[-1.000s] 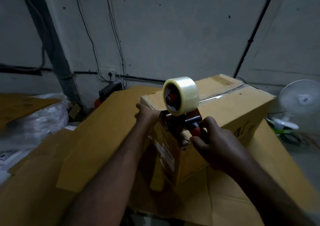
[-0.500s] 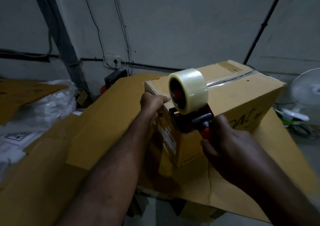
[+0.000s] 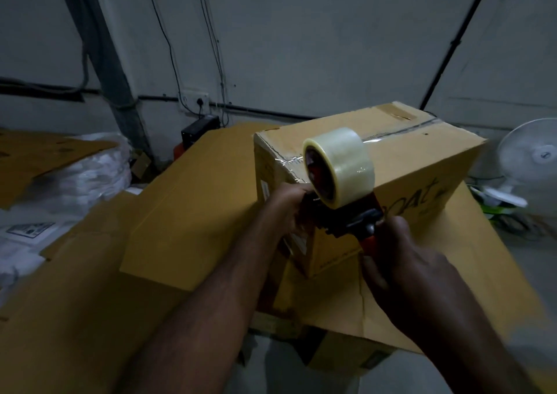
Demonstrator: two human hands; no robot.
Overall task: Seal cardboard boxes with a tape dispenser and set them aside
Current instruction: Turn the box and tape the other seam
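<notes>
The room is dim, with a bare grey wall (image 3: 301, 46) at the back. Thin wires hang down the wall to a white socket (image 3: 197, 99), and a grey pipe (image 3: 111, 70) slants up on the left. Big flat cardboard sheets (image 3: 180, 212) are spread out low and wide, and the grey floor (image 3: 530, 261) shows on the right.

On the left, white plastic bags (image 3: 90, 164) sit in a heap with more cardboard on top. A small black device (image 3: 200, 128) is by the wall. A white fan (image 3: 533, 158) stands on the floor at the far right.

The cardboard box (image 3: 422, 158) sits on the flat sheets, shut, with shiny tape along its top. The tape dispenser (image 3: 346, 221) is at the near corner of the box, and its big clear tape roll (image 3: 346, 164) hides part of that corner. The right hand (image 3: 404, 261) has its fingers wrapped tight on the red handle. The left hand (image 3: 289, 209) is pressed against the box corner, right by the front of the dispenser. Its fingers are hidden, so I cannot tell if they hold anything.
</notes>
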